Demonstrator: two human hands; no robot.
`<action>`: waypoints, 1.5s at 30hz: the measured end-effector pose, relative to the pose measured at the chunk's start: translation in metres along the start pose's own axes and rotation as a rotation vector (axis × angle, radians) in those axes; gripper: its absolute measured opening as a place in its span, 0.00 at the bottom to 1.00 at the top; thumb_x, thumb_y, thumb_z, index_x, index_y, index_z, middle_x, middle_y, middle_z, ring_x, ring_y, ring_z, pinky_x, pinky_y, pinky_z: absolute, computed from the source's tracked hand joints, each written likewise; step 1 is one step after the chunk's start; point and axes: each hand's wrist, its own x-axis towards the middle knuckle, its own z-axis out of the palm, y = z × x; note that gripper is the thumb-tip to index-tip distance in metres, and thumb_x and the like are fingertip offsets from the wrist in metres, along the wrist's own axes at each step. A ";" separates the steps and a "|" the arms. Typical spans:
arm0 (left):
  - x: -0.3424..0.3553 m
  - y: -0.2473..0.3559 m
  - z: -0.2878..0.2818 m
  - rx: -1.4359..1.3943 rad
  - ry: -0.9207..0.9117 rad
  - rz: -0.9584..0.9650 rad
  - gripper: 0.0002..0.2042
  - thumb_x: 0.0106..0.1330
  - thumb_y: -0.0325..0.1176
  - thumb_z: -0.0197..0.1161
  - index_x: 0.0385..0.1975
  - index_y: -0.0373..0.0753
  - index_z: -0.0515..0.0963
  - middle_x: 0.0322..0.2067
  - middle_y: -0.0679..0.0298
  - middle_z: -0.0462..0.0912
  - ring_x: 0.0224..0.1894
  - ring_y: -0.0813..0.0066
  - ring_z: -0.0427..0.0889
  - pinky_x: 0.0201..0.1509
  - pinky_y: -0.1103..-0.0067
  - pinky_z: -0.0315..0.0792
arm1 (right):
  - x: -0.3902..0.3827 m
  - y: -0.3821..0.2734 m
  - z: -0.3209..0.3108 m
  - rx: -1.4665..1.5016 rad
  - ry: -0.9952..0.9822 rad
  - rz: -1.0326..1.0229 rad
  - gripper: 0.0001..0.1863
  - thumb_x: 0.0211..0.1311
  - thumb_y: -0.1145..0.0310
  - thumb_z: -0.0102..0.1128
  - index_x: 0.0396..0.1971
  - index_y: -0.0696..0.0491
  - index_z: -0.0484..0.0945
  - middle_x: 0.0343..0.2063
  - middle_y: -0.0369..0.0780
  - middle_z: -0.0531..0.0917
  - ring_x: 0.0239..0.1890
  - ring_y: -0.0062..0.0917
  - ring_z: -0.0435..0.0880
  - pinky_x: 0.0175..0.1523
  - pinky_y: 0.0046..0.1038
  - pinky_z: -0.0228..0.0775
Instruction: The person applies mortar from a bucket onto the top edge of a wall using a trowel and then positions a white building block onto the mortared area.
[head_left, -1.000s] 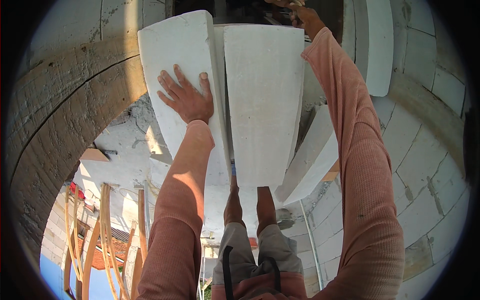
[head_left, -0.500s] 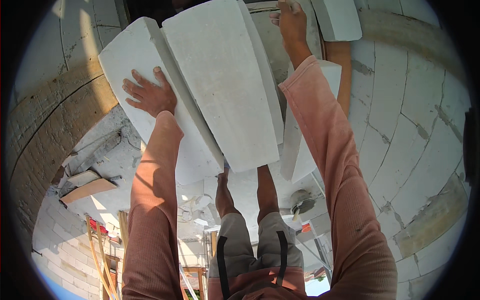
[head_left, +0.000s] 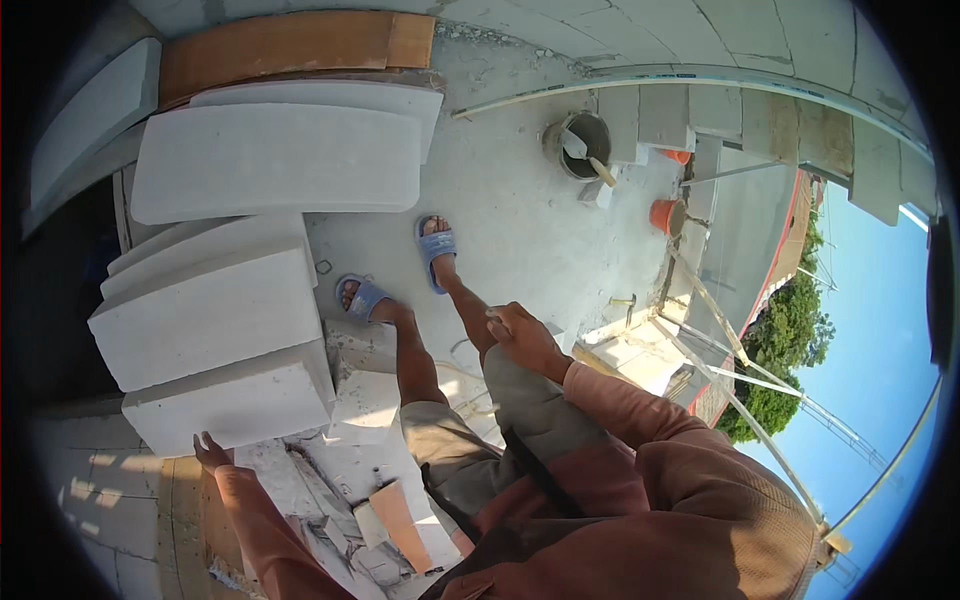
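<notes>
At the lower left, my left hand (head_left: 212, 455) rests at the edge of a pale lightweight concrete block (head_left: 230, 400), its visible fingers stretched out. Another thick block (head_left: 205, 318) leans just beyond that one. A third large white block (head_left: 280, 160) lies farther off, overlapping another slab behind it. My right hand (head_left: 527, 340) hangs in front of my leg, away from the blocks. Its fingers are curled closed, and nothing shows in them.
On the floor stands a dark bucket (head_left: 580, 145) with a trowel (head_left: 602, 170) in it. An orange bucket (head_left: 667, 216) and a hammer (head_left: 625, 300) are farther right. Brown boards (head_left: 290, 45) lie at the back. Block scraps (head_left: 385, 525) lie near my left arm.
My view has swung to the right, bringing the bucket, floor and sky into sight. My right hand has left the blocks' far side and come down by my leg. My left hand remains at a block.
</notes>
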 end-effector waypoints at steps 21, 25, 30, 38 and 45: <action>-0.545 0.392 0.116 0.259 -0.980 -0.142 0.28 0.75 0.51 0.52 0.74 0.57 0.60 0.71 0.66 0.64 0.68 0.63 0.69 0.65 0.59 0.63 | -0.179 0.403 -0.045 1.024 0.484 0.472 0.23 0.72 0.54 0.52 0.54 0.58 0.78 0.50 0.56 0.83 0.56 0.50 0.81 0.61 0.41 0.72; -0.573 0.484 0.170 0.321 -1.001 -0.012 0.27 0.75 0.52 0.51 0.73 0.58 0.61 0.70 0.65 0.66 0.67 0.63 0.69 0.65 0.59 0.63 | -0.208 0.454 -0.056 1.194 0.453 0.641 0.24 0.72 0.53 0.54 0.53 0.59 0.78 0.47 0.53 0.85 0.50 0.45 0.85 0.56 0.39 0.74; -0.607 0.550 0.186 0.483 -1.009 0.027 0.26 0.75 0.52 0.50 0.72 0.58 0.62 0.69 0.65 0.67 0.67 0.63 0.70 0.65 0.59 0.63 | -0.231 0.493 -0.059 1.397 0.523 0.812 0.23 0.72 0.55 0.57 0.52 0.60 0.78 0.42 0.47 0.87 0.35 0.30 0.88 0.47 0.33 0.78; -0.638 0.684 0.186 0.767 -0.975 0.052 0.25 0.76 0.53 0.49 0.70 0.59 0.64 0.68 0.64 0.70 0.66 0.62 0.70 0.65 0.59 0.63 | -0.229 0.552 -0.123 1.347 0.629 0.998 0.25 0.73 0.53 0.55 0.53 0.60 0.79 0.42 0.48 0.87 0.39 0.33 0.88 0.49 0.33 0.76; -0.706 0.839 0.295 0.929 -1.019 0.202 0.24 0.75 0.55 0.48 0.68 0.58 0.68 0.66 0.66 0.73 0.65 0.62 0.70 0.64 0.59 0.63 | -0.263 0.554 -0.141 1.605 0.693 1.172 0.26 0.73 0.51 0.51 0.51 0.61 0.79 0.47 0.54 0.85 0.53 0.46 0.83 0.59 0.38 0.71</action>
